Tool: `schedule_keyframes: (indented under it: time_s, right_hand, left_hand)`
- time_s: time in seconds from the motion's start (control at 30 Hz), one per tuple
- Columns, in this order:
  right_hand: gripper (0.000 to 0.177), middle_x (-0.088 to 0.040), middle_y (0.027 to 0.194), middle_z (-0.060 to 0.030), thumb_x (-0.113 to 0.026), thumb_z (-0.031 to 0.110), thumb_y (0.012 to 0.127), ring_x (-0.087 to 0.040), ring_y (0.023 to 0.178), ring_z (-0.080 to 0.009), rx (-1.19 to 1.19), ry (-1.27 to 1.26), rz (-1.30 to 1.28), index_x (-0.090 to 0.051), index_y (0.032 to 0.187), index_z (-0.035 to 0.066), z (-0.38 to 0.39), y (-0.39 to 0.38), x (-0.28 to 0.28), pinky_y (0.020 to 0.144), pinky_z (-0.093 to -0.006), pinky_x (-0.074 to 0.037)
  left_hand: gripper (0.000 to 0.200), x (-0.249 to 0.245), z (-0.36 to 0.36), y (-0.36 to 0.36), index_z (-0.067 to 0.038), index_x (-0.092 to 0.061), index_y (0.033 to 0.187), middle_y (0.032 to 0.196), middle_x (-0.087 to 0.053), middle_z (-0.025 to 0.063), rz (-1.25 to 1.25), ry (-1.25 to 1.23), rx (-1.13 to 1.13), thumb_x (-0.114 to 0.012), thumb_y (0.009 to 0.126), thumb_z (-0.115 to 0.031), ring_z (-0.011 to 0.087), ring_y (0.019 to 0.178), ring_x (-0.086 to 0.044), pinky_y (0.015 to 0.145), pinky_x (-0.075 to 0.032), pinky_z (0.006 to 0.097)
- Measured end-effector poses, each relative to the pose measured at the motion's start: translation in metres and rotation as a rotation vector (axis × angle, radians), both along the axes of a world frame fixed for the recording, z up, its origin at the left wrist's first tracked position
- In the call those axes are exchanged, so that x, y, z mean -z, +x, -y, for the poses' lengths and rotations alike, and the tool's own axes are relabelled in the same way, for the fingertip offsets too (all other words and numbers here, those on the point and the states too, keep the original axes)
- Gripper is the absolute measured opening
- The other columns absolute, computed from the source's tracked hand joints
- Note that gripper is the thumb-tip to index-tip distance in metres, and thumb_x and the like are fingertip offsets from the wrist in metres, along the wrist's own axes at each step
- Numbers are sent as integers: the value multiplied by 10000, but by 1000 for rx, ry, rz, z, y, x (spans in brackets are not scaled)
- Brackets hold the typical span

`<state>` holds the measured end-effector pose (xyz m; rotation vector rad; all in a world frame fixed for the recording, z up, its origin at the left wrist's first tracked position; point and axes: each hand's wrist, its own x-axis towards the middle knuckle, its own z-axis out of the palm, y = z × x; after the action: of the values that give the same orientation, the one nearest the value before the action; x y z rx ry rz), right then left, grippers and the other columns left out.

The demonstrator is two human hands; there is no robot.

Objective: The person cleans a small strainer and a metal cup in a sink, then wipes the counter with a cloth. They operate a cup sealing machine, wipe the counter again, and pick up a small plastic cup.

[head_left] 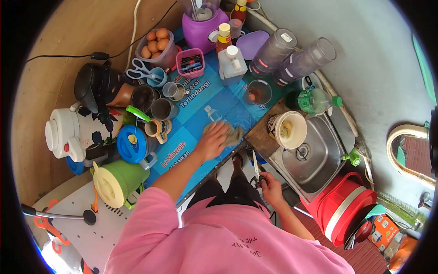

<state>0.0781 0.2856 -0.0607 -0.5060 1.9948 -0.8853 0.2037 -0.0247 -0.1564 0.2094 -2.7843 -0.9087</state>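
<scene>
- The left hand (212, 140) is lying palm-down on a grey rag (234, 135), fingers loosely spread and pressing it flat. The broad palm is likely there to put weight across the whole cloth.
- The rag is sitting on the blue table cover (197, 119), close to the table's near edge. It is at the hand's 3 o'clock, half tucked under the fingertips.
- A small clear bottle (211, 113) is lying at the hand's 12 o'clock, just beside the rag but apart from it.
- The right hand (272, 185) is closing around the handles of a pair of scissors (256, 170) below the table edge. The blades are pointing to 12 o'clock, probably carried low so they stay off the crowded top.
- At the scissors' 2 o'clock, a white tub (290, 131) is standing at the rim of the steel sink (319, 160).
- A blue-lidded jug (132, 145) and a green jug (117, 181) are crowding the left hand's 9 o'clock side, leaving the patch around the rag bare.
</scene>
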Motion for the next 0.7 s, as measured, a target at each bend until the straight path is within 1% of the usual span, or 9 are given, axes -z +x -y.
schedule_keyframes:
  time_s: [0.07, 0.13, 0.2, 0.27, 0.33, 0.4, 0.47, 0.6, 0.7]
  right_hand:
    - [219, -689, 812, -137, -527, 2, 959, -705, 704, -179, 56, -58, 5, -613, 1160, -14, -7, 0, 9, 646, -326, -540]
    - [225, -690, 823, -137, -526, 3, 959, -705, 703, -178, 63, -50, 11, -612, 1167, -14, -15, -5, 16, 647, -323, -539]
    - [232, -691, 834, -137, -525, 4, 960, -704, 702, -176, 72, -29, 26, -611, 1174, -14, -21, -4, 16, 648, -320, -538]
    - [237, -692, 840, -131, -523, -1, 958, -703, 701, -174, 8, 20, -8, -609, 1178, -12, -20, -7, 12, 652, -315, -535]
    - [237, -694, 827, -131, -523, -4, 956, -706, 698, -181, 24, -2, -10, -610, 1176, -10, -15, -6, 4, 651, -318, -537]
    - [237, -696, 815, -132, -524, -7, 953, -708, 696, -187, 33, -28, -9, -611, 1174, -8, -15, -8, 3, 649, -322, -538]
    - [237, -699, 794, -140, -527, -10, 949, -716, 699, -200, 28, -18, 7, -611, 1170, -7, -18, -11, 5, 651, -332, -542]
    - [243, -700, 790, -147, -529, -6, 949, -720, 704, -205, -18, -3, -6, -609, 1179, -4, -28, -19, 17, 655, -333, -541]
    - [253, -701, 793, -153, -526, -6, 948, -721, 708, -208, -57, -11, -7, -605, 1188, 2, -33, -27, 27, 663, -332, -543]
  left_hand:
    - [457, -5, 15, 27, 7, -611, 1157, 1445, -479, 209, 25, -26, -27, -685, 708, -43, 407, 1413, -368, 1198, -243, 550]
    - [479, -2, 23, 22, -3, -603, 1172, 1445, -479, 210, 56, -44, -42, -669, 698, -5, 403, 1420, -361, 1201, -241, 544]
    - [487, -7, 38, -14, -26, -581, 1212, 1451, -489, 193, 52, -73, -509, -658, 731, -15, 381, 1413, -378, 1210, -242, 521]
    - [505, 4, 33, -54, -29, -574, 1226, 1444, -495, 195, 32, -28, -453, -653, 728, -7, 381, 1410, -381, 1214, -241, 509]
    - [522, 5, 12, -85, -32, -567, 1239, 1437, -500, 197, 4, 15, -409, -648, 724, 0, 380, 1407, -385, 1219, -241, 498]
    - [508, 1, -11, -105, -28, -562, 1238, 1427, -509, 196, -37, 68, -214, -620, 735, 15, 371, 1403, -392, 1221, -244, 486]
    - [501, 1, -19, -123, -29, -561, 1237, 1424, -514, 188, -37, 90, -165, -615, 741, 16, 361, 1404, -393, 1223, -244, 482]
    - [480, -4, -13, -134, -36, -576, 1225, 1432, -513, 164, -13, 140, -48, -622, 750, 11, 328, 1408, -394, 1226, -245, 475]
    - [498, -13, -12, -105, -41, -573, 1246, 1460, -491, 157, 11, 161, -41, -621, 754, 17, 330, 1423, -375, 1225, -242, 475]
